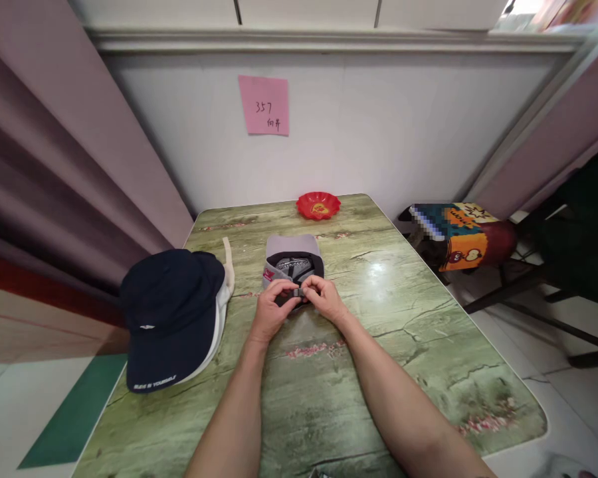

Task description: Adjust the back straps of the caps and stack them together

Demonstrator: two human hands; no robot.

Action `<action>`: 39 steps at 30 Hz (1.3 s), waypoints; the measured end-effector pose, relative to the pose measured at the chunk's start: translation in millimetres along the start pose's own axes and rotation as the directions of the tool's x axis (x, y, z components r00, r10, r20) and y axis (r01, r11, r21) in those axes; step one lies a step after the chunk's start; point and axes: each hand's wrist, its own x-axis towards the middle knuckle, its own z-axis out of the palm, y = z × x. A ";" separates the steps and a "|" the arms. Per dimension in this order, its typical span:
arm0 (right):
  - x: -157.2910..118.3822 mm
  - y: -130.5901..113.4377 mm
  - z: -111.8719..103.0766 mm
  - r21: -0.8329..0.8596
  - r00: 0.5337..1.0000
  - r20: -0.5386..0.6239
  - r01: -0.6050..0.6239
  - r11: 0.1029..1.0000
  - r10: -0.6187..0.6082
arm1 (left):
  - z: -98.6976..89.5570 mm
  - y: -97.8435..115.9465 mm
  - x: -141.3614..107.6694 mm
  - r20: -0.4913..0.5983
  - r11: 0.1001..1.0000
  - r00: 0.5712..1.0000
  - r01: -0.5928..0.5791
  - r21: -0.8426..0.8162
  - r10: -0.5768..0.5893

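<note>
A grey baseball cap (294, 245) lies upside down on the green table, its brim pointing away from me and its dark inner band showing. My left hand (274, 305) pinches the left part of the cap's back strap (298, 292) between thumb and fingers. From the other side, my right hand (325, 299) pinches the same strap near its small dark buckle. The fingertips of both hands almost meet there. Part of the strap is hidden behind my fingers.
Navy and white caps (172, 318) are stacked at the table's left edge. A red scalloped dish (319, 206) sits at the far edge. A pink note (264, 106) hangs on the wall behind. Right of the table stands a stool with a patterned cover (466, 242).
</note>
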 end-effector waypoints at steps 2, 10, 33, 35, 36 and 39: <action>-0.1 -0.3 -0.5 -0.004 1.000 0.008 0.005 1.000 -0.005 | 0.1 0.4 0.3 0.009 1.000 1.000 -0.007 0.001 0.007; 0.4 -3.6 -0.3 0.037 0.999 0.042 0.023 0.999 -0.024 | 0.2 -2.5 -0.4 -0.017 0.999 1.000 0.024 -0.041 -0.025; 0.5 0.0 4.1 0.183 0.999 0.003 -0.034 0.983 0.034 | 6.1 -1.4 -1.2 -0.050 0.999 0.998 0.032 0.040 -0.030; -0.1 -2.0 3.0 0.179 1.000 0.017 -0.015 0.984 0.012 | 6.1 -2.0 -1.4 -0.063 0.998 0.997 0.044 0.048 -0.041; -0.4 -3.1 2.3 0.172 1.000 0.029 0.000 0.985 -0.005 | 6.2 -2.4 -1.5 -0.070 0.998 0.997 0.046 0.052 -0.042; -1.1 -5.5 0.2 0.099 0.996 0.070 0.048 0.994 -0.055 | 7.5 -3.8 -1.8 -0.081 0.997 0.996 0.050 0.063 -0.045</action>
